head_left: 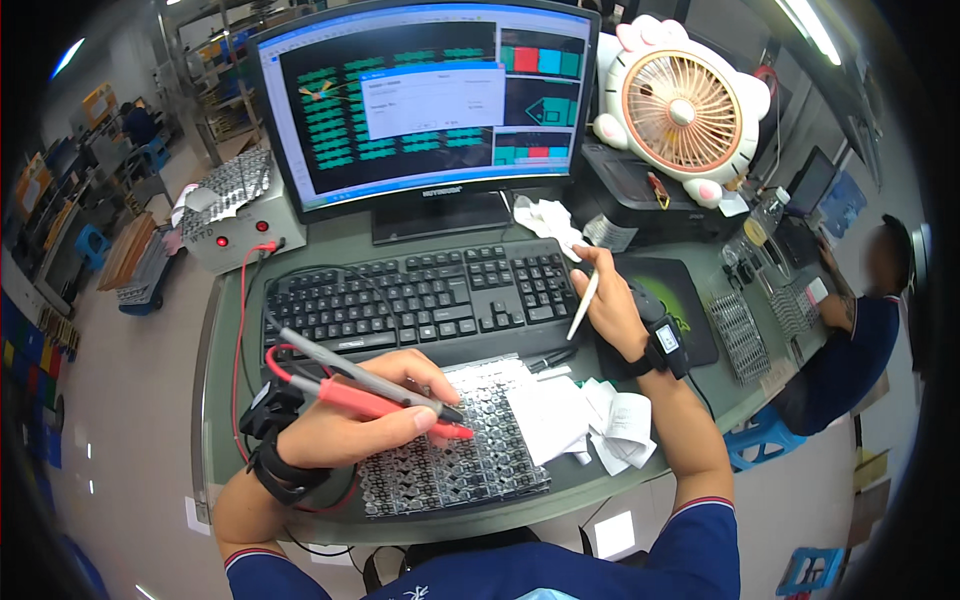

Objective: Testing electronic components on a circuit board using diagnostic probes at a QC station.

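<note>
My left hand (375, 428) is closed around two test probes, a red probe (362, 399) and a grey probe with a black tip (345, 368). Their tips point down at a panel of small circuit boards (440, 470) on the table; whether they touch it I cannot tell. My right hand (612, 312), at the right end of the black keyboard (425, 300), pinches a slim white pen-like stick (582, 308), its lower end pointing toward me. White paper slips (548, 418) lie over the panel's right side.
Behind the keyboard stands a monitor (430, 185) with a dialog box. A power box (240, 235) with a red lead is at left. A cat-shaped fan (682, 112) sits on a black printer (640, 185). By my right wrist lies a mouse pad (690, 325). Another person (850, 340) works at right.
</note>
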Available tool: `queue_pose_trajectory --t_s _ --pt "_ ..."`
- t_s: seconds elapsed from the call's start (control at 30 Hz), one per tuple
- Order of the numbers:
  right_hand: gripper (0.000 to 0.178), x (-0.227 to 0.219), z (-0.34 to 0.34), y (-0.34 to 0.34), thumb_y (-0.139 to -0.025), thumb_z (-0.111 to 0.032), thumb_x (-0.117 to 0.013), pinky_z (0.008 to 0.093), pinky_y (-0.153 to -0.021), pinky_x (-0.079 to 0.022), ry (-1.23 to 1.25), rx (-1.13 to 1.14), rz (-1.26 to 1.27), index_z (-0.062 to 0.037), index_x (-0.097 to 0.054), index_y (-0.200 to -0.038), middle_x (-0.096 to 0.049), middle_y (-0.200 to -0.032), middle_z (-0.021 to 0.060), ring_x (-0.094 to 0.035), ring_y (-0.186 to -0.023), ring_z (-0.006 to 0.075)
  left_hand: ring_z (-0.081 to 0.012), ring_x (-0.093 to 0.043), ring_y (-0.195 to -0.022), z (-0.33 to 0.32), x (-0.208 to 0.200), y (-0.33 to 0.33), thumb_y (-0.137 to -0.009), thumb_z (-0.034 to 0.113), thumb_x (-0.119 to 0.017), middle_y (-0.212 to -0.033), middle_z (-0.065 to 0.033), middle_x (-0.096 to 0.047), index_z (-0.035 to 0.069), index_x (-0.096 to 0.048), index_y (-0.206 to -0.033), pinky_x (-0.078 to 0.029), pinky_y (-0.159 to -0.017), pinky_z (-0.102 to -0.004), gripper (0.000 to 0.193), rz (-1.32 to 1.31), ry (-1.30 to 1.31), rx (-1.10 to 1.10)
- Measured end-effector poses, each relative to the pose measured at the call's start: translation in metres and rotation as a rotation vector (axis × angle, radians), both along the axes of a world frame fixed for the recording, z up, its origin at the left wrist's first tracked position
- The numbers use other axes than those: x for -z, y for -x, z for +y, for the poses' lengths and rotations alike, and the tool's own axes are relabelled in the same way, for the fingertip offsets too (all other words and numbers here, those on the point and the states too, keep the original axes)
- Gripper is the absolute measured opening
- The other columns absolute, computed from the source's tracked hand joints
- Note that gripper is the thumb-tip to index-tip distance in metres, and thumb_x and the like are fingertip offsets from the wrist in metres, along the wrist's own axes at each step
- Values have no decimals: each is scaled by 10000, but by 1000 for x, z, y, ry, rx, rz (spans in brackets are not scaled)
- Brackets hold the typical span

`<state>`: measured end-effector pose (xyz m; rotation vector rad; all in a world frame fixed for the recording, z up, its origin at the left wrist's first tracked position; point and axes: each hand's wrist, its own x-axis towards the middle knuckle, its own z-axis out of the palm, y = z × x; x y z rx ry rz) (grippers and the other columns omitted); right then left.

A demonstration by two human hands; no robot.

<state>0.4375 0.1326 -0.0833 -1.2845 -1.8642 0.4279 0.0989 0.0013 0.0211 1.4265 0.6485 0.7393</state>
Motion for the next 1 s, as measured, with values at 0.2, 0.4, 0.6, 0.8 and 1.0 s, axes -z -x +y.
queue_pose_trajectory --t_s 0.2,0.4,0.6,0.8,1.0 --pt "266 -6 -6 -3 -942 -107 -607 370 -816 -507 -115 -21 47 -15 -519 -1175 -655 -1133 202 -666 -1019 296 -115 -596 -856 2 8 -3 -888 98 -626 -1063 -97 -557 4 -581 -1066 -476 -748 -257 206 -12 -99 -47" --pt "141 -8 -9 -2 -968 -130 -586 303 -707 -519 -61 -13 199 0 -591 -1023 -718 -867 115 -697 -778 219 -99 -585 -704 0 8 -2 -863 104 -643 -997 -106 -527 32 -503 -1015 -489 -638 -233 219 -24 16 -98" --pt "212 -8 -12 -3 -1038 -179 -480 253 -722 -499 -7 -122 237 3 -588 -1054 -713 -882 96 -656 -827 123 -72 -554 -673 2 9 1 -860 103 -639 -960 -86 -527 43 -497 -1007 -469 -620 -222 213 44 26 -89" --pt "132 -12 -6 -4 -1006 -123 -511 331 -750 -482 -196 -106 48 -23 -598 -999 -711 -874 70 -643 -783 192 -45 -544 -686 2 10 1 -876 130 -648 -925 -42 -550 46 -505 -1015 -444 -625 -205 216 14 15 -86" --pt "59 -19 -8 2 -937 -96 -580 392 -900 -405 -296 -162 -128 -81 -617 -981 -695 -886 10 -592 -946 264 -57 -525 -653 2 5 -4 -857 116 -638 -921 -67 -519 50 -487 -987 -443 -618 -208 210 -8 33 -100"
